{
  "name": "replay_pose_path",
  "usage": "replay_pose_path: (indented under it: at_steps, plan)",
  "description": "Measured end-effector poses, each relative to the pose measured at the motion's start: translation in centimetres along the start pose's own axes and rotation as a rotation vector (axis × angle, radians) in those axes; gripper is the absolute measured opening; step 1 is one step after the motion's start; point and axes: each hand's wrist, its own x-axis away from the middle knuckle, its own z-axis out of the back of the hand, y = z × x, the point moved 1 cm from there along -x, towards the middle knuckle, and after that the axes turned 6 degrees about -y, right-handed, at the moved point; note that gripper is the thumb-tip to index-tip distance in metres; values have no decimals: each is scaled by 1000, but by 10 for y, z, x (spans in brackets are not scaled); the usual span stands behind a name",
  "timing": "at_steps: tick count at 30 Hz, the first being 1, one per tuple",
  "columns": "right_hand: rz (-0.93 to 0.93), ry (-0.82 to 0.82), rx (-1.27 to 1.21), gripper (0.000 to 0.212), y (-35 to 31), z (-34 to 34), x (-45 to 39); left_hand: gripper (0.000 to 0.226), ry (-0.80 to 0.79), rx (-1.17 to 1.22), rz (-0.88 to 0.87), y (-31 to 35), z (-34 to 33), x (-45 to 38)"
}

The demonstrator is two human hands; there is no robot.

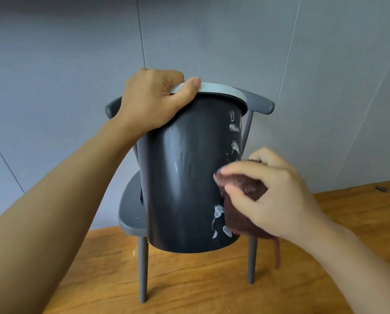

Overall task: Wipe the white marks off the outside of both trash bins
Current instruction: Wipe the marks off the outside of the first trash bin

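The dark trash bin (185,177) stands nearly upright, held off the chair (130,214); the left hand (153,103) grips its rim, the right hand (271,196) bunches a brown cloth (241,214) against its right flank, amid white marks (233,132) running top to bottom
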Motion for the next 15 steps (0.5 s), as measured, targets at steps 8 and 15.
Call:
replay_pose_path:
  at_steps: [8, 15]
  plan:
    - [50, -222, 45, 26, 1, -11, 19, 58, -23, 60, 13, -2, 2, 1]
    - [-5, 43, -25, 25, 3, -14, 16, 61, -30, 44, 2, -1, 1, 1]
